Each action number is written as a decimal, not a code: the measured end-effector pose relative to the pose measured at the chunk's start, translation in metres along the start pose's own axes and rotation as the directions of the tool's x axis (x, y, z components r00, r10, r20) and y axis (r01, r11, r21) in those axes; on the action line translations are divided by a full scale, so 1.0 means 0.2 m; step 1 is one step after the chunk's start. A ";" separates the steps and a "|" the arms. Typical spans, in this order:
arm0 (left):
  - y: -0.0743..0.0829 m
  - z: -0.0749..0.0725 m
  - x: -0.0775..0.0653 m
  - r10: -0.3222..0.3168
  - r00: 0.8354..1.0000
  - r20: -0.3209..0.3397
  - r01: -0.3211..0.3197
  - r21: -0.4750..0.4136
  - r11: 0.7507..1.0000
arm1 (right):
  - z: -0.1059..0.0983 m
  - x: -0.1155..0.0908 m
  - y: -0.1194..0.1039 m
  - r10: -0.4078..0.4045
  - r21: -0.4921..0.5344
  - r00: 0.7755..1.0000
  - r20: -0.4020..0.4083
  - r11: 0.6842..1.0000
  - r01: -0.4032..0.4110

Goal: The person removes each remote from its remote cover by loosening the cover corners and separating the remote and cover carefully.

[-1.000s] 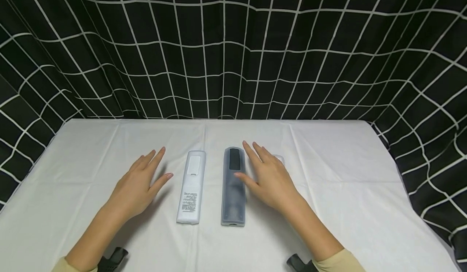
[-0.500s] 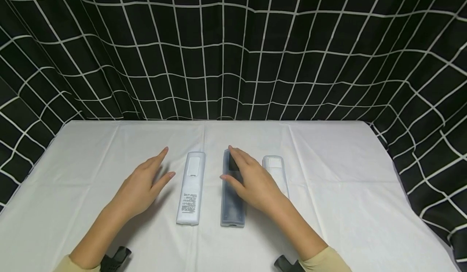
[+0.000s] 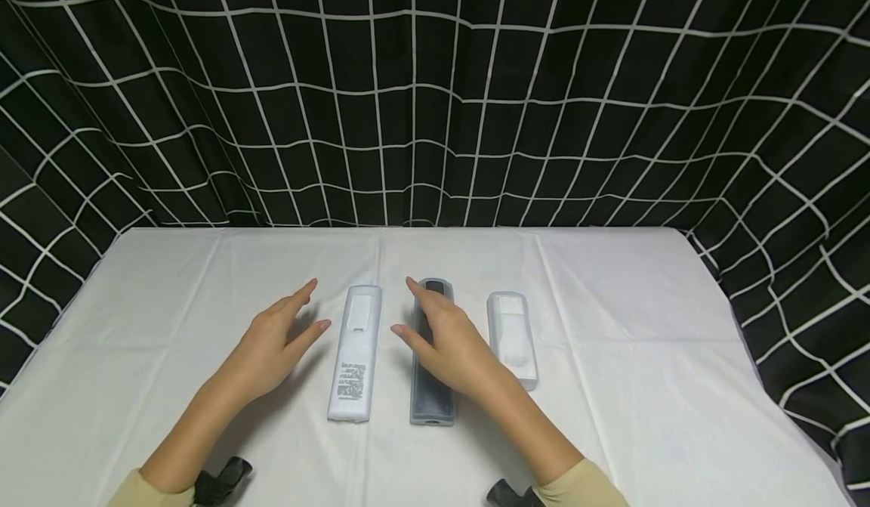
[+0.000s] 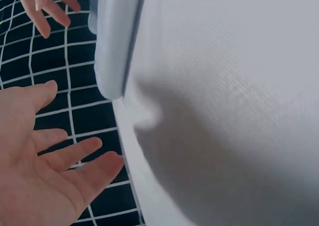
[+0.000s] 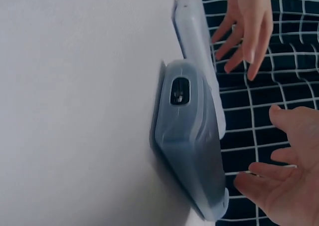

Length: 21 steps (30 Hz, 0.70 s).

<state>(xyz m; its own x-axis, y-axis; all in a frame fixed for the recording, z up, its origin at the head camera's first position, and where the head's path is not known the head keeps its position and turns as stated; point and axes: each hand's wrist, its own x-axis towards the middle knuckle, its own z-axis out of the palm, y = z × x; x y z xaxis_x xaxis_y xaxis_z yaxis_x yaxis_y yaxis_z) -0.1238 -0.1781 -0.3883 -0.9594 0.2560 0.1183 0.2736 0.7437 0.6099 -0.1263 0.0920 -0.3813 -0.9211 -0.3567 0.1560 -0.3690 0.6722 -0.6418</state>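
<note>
Three remote controls lie face down on the white cloth. A long white remote [image 3: 353, 356] is at the left, a dark remote in a translucent sleeve [image 3: 433, 401] in the middle, and a shorter white remote [image 3: 513, 333] at the right. My left hand [image 3: 268, 348] hovers left of the long white remote, fingers extended and thumb apart, holding nothing. Over the dark remote hangs my right hand [image 3: 451, 348], its fingers also extended; it hides part of that remote. The right wrist view shows a gap between the right hand [image 5: 289, 166] and the dark remote [image 5: 187, 131].
The white cloth [image 3: 680, 386] covers the table. A black curtain with a white grid [image 3: 435, 114] hangs behind and along both sides. Dark wrist mounts [image 3: 220, 480] show at the bottom of the head view.
My right hand has moved left from beside the dark remote to above it, uncovering the shorter white remote. My left hand has shifted slightly right. The remotes have stayed in place.
</note>
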 end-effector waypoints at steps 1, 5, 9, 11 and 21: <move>0.00 0.00 0.00 0.001 1.000 -0.005 -0.001 -0.010 1.000 | 0.01 0.00 0.00 0.000 0.012 1.000 -0.001 1.000 0.000; -0.01 0.02 0.02 0.015 1.000 -0.022 -0.016 -0.056 0.998 | 0.03 0.02 -0.01 0.002 0.066 1.000 -0.005 0.998 -0.002; -0.01 0.03 0.04 0.016 0.999 -0.027 -0.019 -0.093 0.995 | 0.05 0.04 -0.01 0.005 0.139 1.000 -0.004 0.990 -0.005; -0.01 0.03 0.04 0.011 1.000 -0.027 -0.014 -0.108 0.994 | 0.07 0.04 -0.01 0.007 0.169 1.000 -0.006 0.986 -0.006; 0.00 0.06 0.07 -0.041 0.999 -0.011 0.038 -0.188 0.981 | 0.12 0.08 -0.02 0.028 0.218 1.000 -0.002 0.976 -0.027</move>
<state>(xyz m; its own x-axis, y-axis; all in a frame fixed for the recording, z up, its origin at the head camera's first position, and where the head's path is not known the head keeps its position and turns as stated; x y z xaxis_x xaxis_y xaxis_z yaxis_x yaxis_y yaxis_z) -0.1365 -0.1674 -0.3964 -0.9705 0.2183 0.1019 0.2190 0.6233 0.7506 -0.1362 0.0674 -0.3940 -0.9312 -0.3368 0.1392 -0.3081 0.5239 -0.7941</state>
